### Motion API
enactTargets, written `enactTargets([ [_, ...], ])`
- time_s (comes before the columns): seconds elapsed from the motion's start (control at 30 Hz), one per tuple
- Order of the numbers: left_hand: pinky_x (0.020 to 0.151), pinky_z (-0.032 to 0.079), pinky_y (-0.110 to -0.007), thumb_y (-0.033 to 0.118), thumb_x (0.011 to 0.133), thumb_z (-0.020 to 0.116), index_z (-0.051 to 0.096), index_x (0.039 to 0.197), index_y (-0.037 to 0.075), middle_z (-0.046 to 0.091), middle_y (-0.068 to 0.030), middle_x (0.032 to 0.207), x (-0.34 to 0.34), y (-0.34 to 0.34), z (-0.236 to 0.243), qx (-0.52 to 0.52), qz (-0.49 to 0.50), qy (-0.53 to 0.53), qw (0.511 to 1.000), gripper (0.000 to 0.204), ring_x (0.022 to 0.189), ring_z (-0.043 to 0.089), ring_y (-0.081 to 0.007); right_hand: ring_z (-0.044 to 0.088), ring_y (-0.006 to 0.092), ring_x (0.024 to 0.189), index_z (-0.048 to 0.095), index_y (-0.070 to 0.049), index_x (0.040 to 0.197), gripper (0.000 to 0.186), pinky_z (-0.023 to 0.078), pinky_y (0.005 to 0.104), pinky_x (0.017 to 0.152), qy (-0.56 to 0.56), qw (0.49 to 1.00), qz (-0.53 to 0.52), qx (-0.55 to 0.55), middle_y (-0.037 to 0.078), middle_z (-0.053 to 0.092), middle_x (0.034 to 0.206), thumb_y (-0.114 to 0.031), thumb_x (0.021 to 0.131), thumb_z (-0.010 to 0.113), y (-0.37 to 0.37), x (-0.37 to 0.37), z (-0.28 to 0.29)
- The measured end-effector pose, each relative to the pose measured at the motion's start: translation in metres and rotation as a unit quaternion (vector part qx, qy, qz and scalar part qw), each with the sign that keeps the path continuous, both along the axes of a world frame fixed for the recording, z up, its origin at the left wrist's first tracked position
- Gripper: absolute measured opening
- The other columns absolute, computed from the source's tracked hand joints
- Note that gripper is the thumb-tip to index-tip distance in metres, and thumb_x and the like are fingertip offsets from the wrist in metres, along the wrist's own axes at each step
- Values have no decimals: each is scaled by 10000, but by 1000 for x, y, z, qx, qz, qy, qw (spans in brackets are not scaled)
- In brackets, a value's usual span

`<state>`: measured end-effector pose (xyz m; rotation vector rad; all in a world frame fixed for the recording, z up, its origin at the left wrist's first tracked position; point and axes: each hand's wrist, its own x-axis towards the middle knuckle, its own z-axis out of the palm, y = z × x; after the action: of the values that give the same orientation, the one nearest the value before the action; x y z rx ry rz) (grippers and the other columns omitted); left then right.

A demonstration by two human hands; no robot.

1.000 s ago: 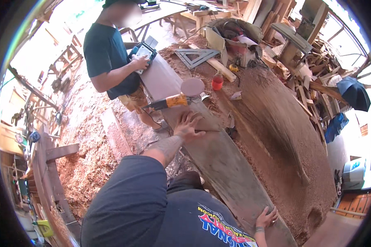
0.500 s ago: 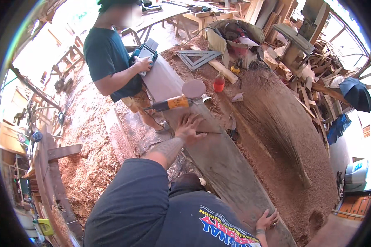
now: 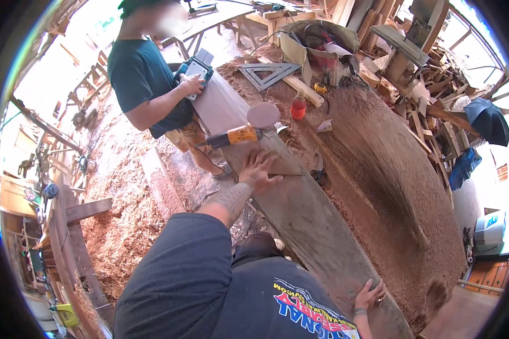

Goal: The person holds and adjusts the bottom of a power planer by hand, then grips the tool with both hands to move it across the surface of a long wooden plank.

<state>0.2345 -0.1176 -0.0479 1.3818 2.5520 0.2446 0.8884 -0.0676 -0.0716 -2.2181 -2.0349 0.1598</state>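
Observation:
A long, weathered wooden plank [image 3: 316,226] runs diagonally beneath me. My left hand [image 3: 259,171] lies open on it, fingers spread, just below a yellow-and-black power tool [image 3: 237,135] with a round pad. At the lower right, my right hand [image 3: 369,296] has its fingers curled over the plank's edge. Across the upper end of the board, a co-worker [image 3: 141,85] in a dark teal shirt holds a teal power tool [image 3: 193,75] on a smoother, pale surface.
A sawdust-covered slab [image 3: 390,198] lies to the right, with a red bottle [image 3: 298,108], triangular square [image 3: 267,72], tape measure [image 3: 320,88] and bin of tools [image 3: 315,48]. Scrap timber [image 3: 421,121] is piled behind. Shavings [image 3: 113,248] cover the ground at left.
Both my hands stay on the plank, the right shifted very slightly along its edge. The co-worker still holds the teal tool, with only small movements.

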Motion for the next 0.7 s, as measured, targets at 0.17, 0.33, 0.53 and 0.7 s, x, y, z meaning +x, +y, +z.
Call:
enactTargets([
  [0.17,1331,59,-583,748,916,598,348,1657,279,225,-137,1756,4,3,8,-14,0,14,1000,912,1636,126,-397,352,416,1505,484,-106,1565,643,249,550,1255,-22,1000,-8,0,232,438,1596,-493,1063,589,0,3,-4],
  [0.33,1331,51,-588,771,907,589,338,1660,294,215,-153,1761,1,1,7,-18,2,6,1000,926,1638,120,-411,353,419,1503,483,-107,1567,640,247,553,1255,-18,1000,-8,5,239,437,1593,-490,1065,588,-1,0,-1],
  [0.53,1333,46,-581,770,896,606,342,1657,305,224,-164,1754,0,2,6,1,-10,8,1000,930,1637,118,-423,358,434,1493,481,-89,1560,625,259,554,1251,-16,1000,8,19,253,442,1573,-461,1071,593,-1,3,-4],
  [0.7,1334,52,-579,757,896,618,354,1649,304,238,-160,1746,2,1,10,10,-10,9,1000,918,1637,118,-422,359,434,1492,482,-88,1557,626,273,550,1246,-17,1000,6,18,251,438,1575,-465,1070,594,-1,4,-4],
])
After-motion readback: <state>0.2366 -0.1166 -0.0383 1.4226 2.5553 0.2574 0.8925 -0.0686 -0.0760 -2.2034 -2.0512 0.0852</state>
